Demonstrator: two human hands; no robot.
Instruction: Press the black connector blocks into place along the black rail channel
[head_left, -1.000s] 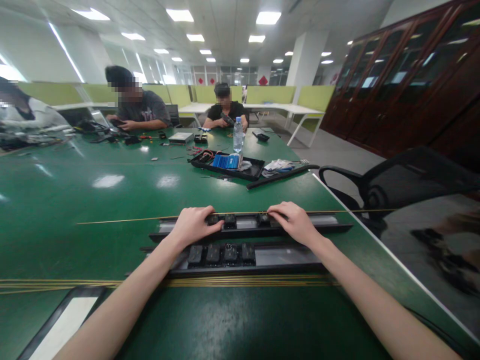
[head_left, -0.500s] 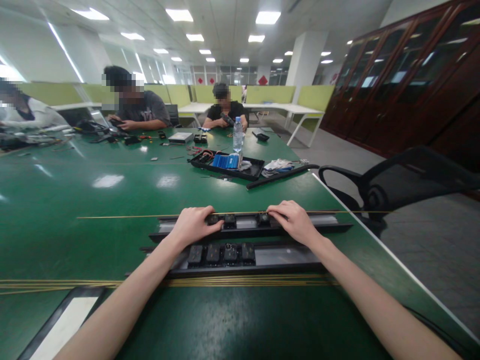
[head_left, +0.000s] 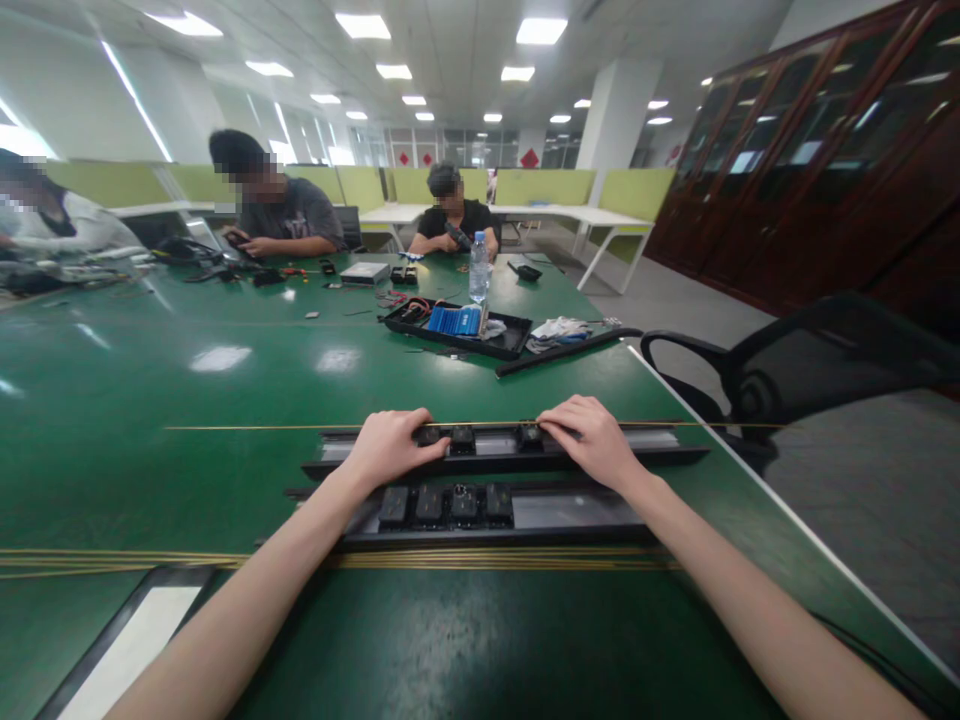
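A long thin brass-coloured rod [head_left: 247,428] runs left to right along the far side of a black channel rail [head_left: 495,462]. Small black blocks sit in this rail, among them one block [head_left: 462,438] beside my left thumb and another block [head_left: 529,436] by my right fingertips. My left hand [head_left: 386,442] is closed over a block at the rail, its fingers at the rod and its thumb on the near side. With fingertips pinched on the rod, my right hand [head_left: 589,432] rests over the rail. A second channel rail [head_left: 570,508] lies nearer, holding several black blocks [head_left: 429,506].
Several brass-coloured rods [head_left: 480,560] lie along the near side. A black-and-white panel [head_left: 142,640] is at lower left. Farther off are a black tray [head_left: 510,338], a water bottle [head_left: 478,270] and a black strip [head_left: 570,352]. A chair [head_left: 750,390] stands right; co-workers sit across the table.
The rod has slid slightly to the right. Both hands keep nearly the same places and grips; the whole view has shifted a little.
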